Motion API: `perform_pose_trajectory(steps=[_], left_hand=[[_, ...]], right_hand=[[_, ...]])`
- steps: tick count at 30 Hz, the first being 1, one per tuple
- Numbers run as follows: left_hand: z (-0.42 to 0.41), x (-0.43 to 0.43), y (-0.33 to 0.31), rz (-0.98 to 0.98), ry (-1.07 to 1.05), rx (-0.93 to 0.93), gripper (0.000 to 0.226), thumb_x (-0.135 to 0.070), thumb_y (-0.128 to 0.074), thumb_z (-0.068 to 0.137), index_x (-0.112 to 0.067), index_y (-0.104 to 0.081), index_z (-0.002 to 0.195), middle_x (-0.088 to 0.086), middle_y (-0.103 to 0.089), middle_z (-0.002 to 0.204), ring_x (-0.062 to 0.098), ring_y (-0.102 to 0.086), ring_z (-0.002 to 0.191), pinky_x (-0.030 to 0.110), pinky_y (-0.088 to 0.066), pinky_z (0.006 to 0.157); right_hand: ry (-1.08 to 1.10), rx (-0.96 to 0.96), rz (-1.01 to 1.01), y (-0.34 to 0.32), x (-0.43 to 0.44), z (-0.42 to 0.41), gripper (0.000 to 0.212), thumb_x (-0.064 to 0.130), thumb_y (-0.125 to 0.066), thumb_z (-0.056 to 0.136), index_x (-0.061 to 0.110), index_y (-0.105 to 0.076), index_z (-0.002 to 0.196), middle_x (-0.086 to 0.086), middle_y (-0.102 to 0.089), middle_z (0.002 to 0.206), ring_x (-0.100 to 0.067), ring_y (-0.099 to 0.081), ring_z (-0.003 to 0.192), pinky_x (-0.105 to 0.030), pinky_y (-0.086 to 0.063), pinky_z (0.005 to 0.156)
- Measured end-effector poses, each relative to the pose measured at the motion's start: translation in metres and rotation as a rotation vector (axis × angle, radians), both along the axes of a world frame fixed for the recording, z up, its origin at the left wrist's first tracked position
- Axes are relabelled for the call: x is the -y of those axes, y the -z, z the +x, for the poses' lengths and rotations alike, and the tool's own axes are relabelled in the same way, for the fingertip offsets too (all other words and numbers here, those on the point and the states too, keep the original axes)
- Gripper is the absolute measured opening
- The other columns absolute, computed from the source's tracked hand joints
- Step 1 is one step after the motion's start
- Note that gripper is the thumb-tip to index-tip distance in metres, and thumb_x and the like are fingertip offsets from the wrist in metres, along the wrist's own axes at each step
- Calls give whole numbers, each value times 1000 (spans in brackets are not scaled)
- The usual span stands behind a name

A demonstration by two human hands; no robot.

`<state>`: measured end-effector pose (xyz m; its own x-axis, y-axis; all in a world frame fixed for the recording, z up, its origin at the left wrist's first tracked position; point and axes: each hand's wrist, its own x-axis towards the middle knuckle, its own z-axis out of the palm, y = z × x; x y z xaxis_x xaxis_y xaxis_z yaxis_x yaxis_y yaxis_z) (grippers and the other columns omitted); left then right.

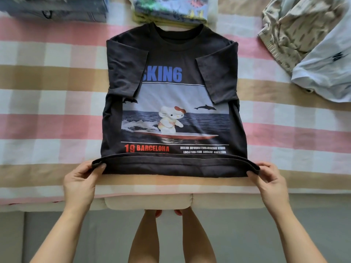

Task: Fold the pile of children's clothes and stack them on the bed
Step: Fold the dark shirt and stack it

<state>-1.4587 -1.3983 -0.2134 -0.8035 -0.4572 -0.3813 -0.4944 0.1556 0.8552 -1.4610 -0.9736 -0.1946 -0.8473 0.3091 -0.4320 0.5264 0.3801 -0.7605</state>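
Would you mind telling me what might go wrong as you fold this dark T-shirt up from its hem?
1. The left hand and right hand pinch only the hem corners of the dark T-shirt, so the middle may sag and crease the fold.
2. The folded-in sleeves lie loose; a quick lift might flip them out.
3. The collar reaches the patterned stack, which a forward push could nudge.
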Motion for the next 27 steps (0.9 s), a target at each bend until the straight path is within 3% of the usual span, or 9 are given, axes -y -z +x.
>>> perform_pose_trajectory(steps=[3,6,9,12,14,16,18,22,27], left_hand=[[-10,-8,-7,-92,-6,-55,34,-3,-52,91,-33,-60,77,-31,-63,67,-16,-54,66,0,-41,68],[-30,-22,-15,-260,-53,-119,18,-16,-43,98,-19,-50,82,-16,-57,70,-16,-48,66,1,-35,63],[-66,-30,-22,-384,-138,-191,21,-21,-38,97,-4,-48,91,-30,-54,74,-16,-45,67,4,-32,63],[-115,-32,-29,-438,-171,-269,27,-21,-37,98,3,-49,93,-20,-49,73,-18,-44,69,10,-32,63],[-151,-32,-33,-459,-171,-303,27,-22,-37,98,1,-49,91,-16,-42,72,-16,-45,68,24,-29,61],[-185,-31,-34,-477,-150,-324,24,-19,-38,98,-1,-49,87,-12,-40,68,-1,-45,63,24,-24,62],[-220,-28,-31,-481,-134,-324,25,-18,-39,98,1,-50,86,1,-43,69,8,-31,59,22,-23,63],[-274,-18,-17,-515,-71,-270,27,-23,-40,99,-2,-47,82,9,-43,72,19,-37,67,24,-22,61],[-306,-7,9,-532,5,-172,28,-25,-42,98,-2,-49,83,14,-49,75,24,-42,70,27,-20,58]], right_hand=[[117,-73,-101,-4,10,-19,30,1,-57,87,26,-67,74,21,-66,77,5,-59,75,-8,-45,73],[203,-141,-23,-9,23,-48,16,14,-50,94,18,-61,83,16,-65,71,9,-56,67,-5,-42,65],[232,-261,91,-17,33,-82,18,21,-45,97,18,-52,81,8,-52,72,6,-49,63,-8,-38,60],[213,-369,218,-25,41,-122,23,24,-40,98,12,-44,79,8,-42,66,-5,-35,58,-19,-30,54],[226,-432,275,-26,44,-153,25,22,-37,97,3,-47,84,8,-41,67,-7,-33,60,-24,-23,56],[237,-476,309,-24,46,-186,27,18,-37,97,-2,-47,83,6,-40,65,-6,-31,61,-24,-20,58],[240,-493,323,-18,46,-219,30,17,-37,97,-6,-46,81,3,-38,63,-8,-31,61,-25,-19,58],[224,-456,366,6,47,-275,30,20,-39,98,-6,-49,86,-20,-52,73,-34,-45,71,-25,-20,62],[175,-351,416,28,50,-313,24,21,-40,99,5,-44,82,-26,-53,81,-39,-51,79,-25,-17,60]])
